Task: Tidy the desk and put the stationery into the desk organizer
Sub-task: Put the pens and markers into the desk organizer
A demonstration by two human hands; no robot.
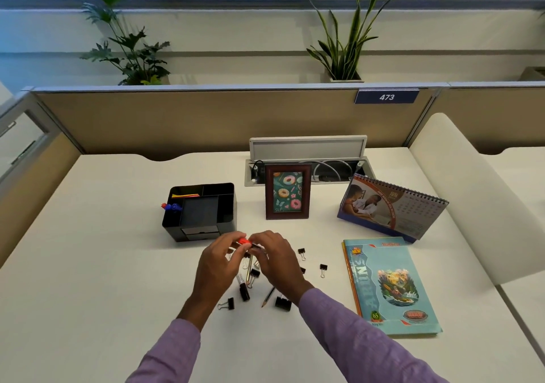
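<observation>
The white surface [103, 264] fills the lower frame, and both forearms in purple sleeves reach up from the bottom edge and converge at centre. The left hand [219, 260] is arched, palm down, fingers curled toward the right hand [272, 260], which mirrors it. Between their fingertips both pinch a red-capped marker [244, 241], held just above the surface with its long axis roughly left to right (the red end toward the left hand).

The black desk organizer [200, 213] stands just upper left of the hands, a blue and red item poking from its left compartment. To the right lie a teal notebook [389, 285], a desk calendar [392, 205] and, at centre, a picture frame [288, 191].

Below the hands, a black marker [243, 288] lies nearly vertical in the frame, a pencil [267, 297] points to the lower left, and binder clips [323, 269] are scattered around.
</observation>
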